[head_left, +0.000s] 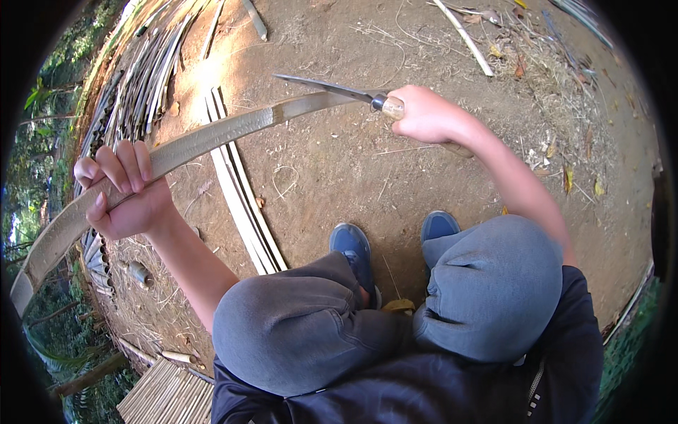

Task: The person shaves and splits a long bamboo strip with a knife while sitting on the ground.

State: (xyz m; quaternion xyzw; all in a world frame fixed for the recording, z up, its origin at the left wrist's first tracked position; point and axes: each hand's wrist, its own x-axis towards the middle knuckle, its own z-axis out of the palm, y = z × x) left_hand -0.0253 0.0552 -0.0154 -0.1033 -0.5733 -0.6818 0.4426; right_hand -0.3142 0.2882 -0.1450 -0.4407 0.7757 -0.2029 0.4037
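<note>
Left hand (pixel 143 206), at nine o'clock, has its grip round an already split bamboo strip (pixel 219 136); right hand (pixel 429 116), at one, holds a knife (pixel 332 87). One node ridge (pixel 274 114) looks untrimmed.

Brown earth (pixel 332 169) carries pale split strips (pixel 244 205) and yellow leaves (pixel 568 179).

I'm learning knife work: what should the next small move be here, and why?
Probably ease the knife lightly along the strip near its right end: the right hand holds the knife there, and the left fingers grip the strip well away.
</note>
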